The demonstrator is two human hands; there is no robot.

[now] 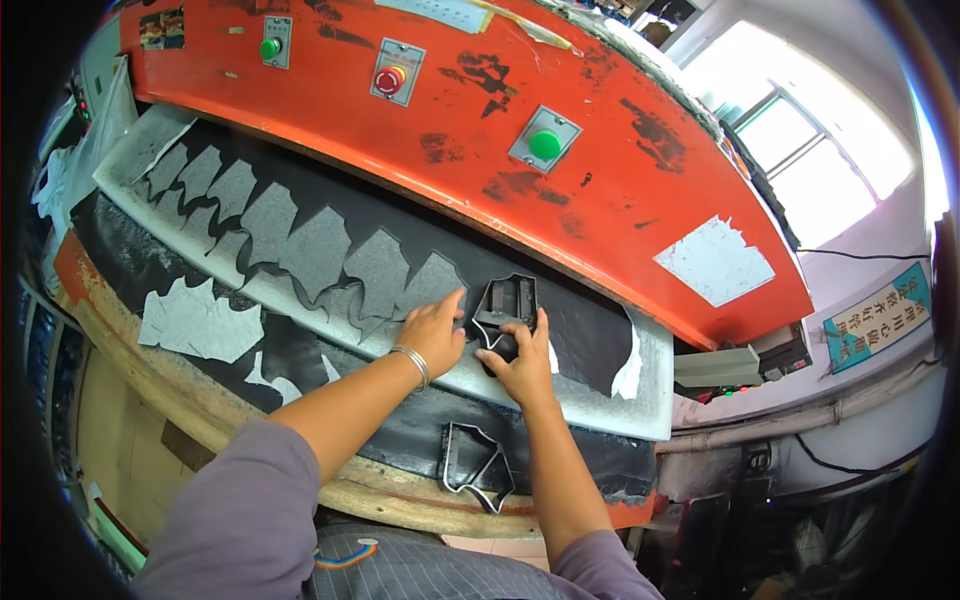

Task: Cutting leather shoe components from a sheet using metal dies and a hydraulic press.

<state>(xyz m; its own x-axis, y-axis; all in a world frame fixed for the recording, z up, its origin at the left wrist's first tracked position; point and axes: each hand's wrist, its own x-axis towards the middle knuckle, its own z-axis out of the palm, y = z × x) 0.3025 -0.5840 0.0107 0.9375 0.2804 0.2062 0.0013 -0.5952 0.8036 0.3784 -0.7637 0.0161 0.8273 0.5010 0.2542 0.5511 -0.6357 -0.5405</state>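
Note:
A black metal cutting die (pixel 507 300), an open-topped outline shape, stands on a black sheet (pixel 590 345) near the sheet's right part. My right hand (pixel 525 365) grips the die's near edge, thumb on the left and fingers along the right. My left hand (pixel 435 333), with a silver bangle at its wrist, lies on the sheet just left of the die, fingers stretched out. To its left runs a row of grey cut shapes (pixel 318 248) with ragged strips between them. A second cutting die (pixel 477 468) rests on the front ledge, below my right hand.
The sheet lies on a white cutting board (pixel 650 385). Close behind hangs an orange press beam (pixel 440 150) with green buttons (pixel 545 145) and a red emergency button (pixel 390 81). Torn scraps (pixel 203 320) lie on the worn front ledge (pixel 330 450).

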